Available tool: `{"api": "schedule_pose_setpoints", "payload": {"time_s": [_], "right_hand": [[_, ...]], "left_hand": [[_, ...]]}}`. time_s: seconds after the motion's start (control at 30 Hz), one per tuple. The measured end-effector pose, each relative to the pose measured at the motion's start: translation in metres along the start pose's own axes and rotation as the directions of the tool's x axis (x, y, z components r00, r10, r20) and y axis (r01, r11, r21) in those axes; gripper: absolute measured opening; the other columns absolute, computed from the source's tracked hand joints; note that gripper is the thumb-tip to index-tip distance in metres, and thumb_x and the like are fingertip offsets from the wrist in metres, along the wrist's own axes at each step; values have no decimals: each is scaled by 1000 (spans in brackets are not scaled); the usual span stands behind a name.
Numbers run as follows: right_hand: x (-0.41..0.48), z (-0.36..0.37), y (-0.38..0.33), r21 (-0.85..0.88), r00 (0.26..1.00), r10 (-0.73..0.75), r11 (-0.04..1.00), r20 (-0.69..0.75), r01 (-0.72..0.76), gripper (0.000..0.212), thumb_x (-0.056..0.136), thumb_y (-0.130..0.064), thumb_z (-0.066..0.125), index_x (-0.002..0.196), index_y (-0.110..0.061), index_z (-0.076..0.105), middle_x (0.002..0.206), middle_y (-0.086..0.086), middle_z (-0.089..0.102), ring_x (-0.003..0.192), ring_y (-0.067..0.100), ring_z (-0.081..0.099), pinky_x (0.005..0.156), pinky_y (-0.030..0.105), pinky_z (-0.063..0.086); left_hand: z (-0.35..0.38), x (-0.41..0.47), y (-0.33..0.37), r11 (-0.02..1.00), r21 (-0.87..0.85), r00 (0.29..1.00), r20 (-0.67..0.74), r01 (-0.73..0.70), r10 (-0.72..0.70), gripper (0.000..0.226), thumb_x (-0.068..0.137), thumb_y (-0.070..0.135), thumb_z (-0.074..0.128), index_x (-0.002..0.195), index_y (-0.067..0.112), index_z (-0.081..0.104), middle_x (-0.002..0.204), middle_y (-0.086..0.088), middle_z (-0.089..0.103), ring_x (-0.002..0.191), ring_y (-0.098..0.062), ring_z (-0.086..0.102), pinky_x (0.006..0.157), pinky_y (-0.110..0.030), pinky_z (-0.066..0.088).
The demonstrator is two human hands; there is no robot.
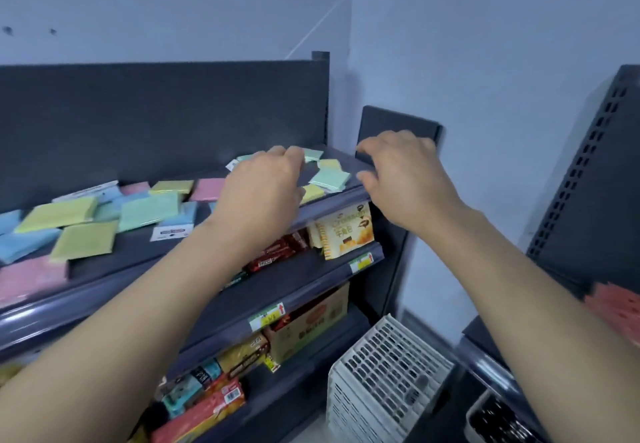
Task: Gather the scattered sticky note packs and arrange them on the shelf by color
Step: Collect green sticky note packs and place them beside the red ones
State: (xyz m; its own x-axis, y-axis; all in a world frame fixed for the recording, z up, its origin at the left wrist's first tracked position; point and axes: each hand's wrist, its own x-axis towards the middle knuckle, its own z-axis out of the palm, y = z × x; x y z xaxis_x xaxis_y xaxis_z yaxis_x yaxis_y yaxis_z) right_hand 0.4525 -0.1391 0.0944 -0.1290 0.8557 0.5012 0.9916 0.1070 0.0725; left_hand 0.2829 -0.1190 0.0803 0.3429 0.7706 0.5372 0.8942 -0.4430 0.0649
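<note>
Sticky note packs (149, 212) lie scattered over the top shelf (145, 252) in blue, pink, yellow-green and mint, mixed and overlapping rather than sorted. Most are heaped toward the left end, and a smaller cluster sits at the right end. The lower shelves hold snack boxes and wrappers, and a white plastic basket (388, 380) stands on the floor by the right end.

Both hands reach toward the right-end cluster. The left hand (266, 186) lies over several packs there with its fingers bent down onto them. Its grip is hidden under the knuckles, so I cannot tell whether it has pinched one. The right hand (408, 179) hovers above the shelf's right end, its grip empty and its fingers loosely curled and spread.

A mint pack (329, 179) lies between the hands near the front edge, askew to that edge, with a yellow pack (329, 164) just behind it. It sits just beside both hands. Since the right hand is free, that one looks better placed to take it, reaching left and slightly down.
</note>
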Motion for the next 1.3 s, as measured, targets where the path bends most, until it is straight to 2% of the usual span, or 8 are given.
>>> {"api": "schedule_pose_setpoints", "payload": {"time_s": [0.23, 0.47, 0.73, 0.93, 1.03, 1.1, 1.23, 1.3], "right_hand": [[65, 29, -67, 69, 994, -105, 992, -1, 105, 29, 97, -26, 48, 123, -16, 54, 121, 4, 57, 115, 25, 48, 93, 37, 33], [124, 76, -113, 81, 989, -146, 986, 27, 143, 29, 96, -27, 50, 122, -16, 56, 121, 5, 57, 112, 26, 49, 93, 38, 35], [177, 114, -98, 158, 995, 9, 987, 102, -25, 27, 97, -21, 49, 122, -15, 56, 119, 7, 60, 110, 29, 51, 94, 41, 39], [218, 148, -45, 191, 959, 154, 961, 236, -201, 26, 87, -6, 55, 112, -2, 60, 109, 16, 66, 103, 35, 59, 89, 45, 50], [237, 170, -13, 151, 916, 159, 962, 367, -228, 27, 85, -9, 60, 111, -3, 61, 110, 15, 65, 101, 33, 62, 86, 43, 53], [246, 182, 7, 107, 862, 148, 968, 484, -226, 32, 86, -15, 64, 115, -5, 60, 115, 14, 63, 104, 31, 62, 89, 42, 52], [259, 204, 42, 17, 702, 115, 984, 703, -179, 51, 83, -30, 71, 125, -6, 55, 123, 9, 58, 107, 28, 58, 90, 35, 49], [261, 216, 54, -6, 613, 92, 990, 785, -141, 56, 80, -40, 73, 120, -7, 55, 121, 7, 57, 103, 26, 57, 86, 32, 47]], "left_hand": [[-4, 1, -97, 981, 12, 981, 2, 195, -195, 25, 89, 18, 55, 112, 11, 53, 108, -7, 60, 96, -31, 55, 78, -39, 47], [14, 20, -171, 959, -5, 959, 32, 283, -283, 26, 87, 17, 56, 112, 12, 54, 109, -7, 60, 99, -31, 55, 81, -42, 47], [48, 66, -194, 972, -40, 971, 76, 232, -228, 25, 89, 17, 54, 113, 12, 53, 108, -6, 60, 96, -30, 55, 81, -42, 48], [91, 117, -176, 983, -49, 977, 128, 178, -171, 25, 91, 21, 53, 115, 13, 52, 111, -5, 59, 96, -28, 56, 79, -37, 47], [116, 145, -162, 986, -53, 972, 182, 159, -147, 23, 92, 20, 52, 114, 13, 52, 112, -4, 59, 94, -27, 56, 79, -37, 47], [132, 164, -153, 989, -44, 966, 224, 144, -131, 22, 92, 19, 52, 113, 12, 52, 112, -5, 59, 91, -27, 55, 79, -37, 46], [160, 196, -136, 991, -47, 956, 273, 124, -106, 22, 91, 18, 51, 112, 13, 52, 112, -5, 59, 99, -27, 55, 78, -35, 45], [171, 207, -130, 991, -40, 948, 298, 129, -111, 21, 90, 18, 52, 111, 13, 52, 112, -5, 59, 98, -27, 54, 76, -33, 43]]}}
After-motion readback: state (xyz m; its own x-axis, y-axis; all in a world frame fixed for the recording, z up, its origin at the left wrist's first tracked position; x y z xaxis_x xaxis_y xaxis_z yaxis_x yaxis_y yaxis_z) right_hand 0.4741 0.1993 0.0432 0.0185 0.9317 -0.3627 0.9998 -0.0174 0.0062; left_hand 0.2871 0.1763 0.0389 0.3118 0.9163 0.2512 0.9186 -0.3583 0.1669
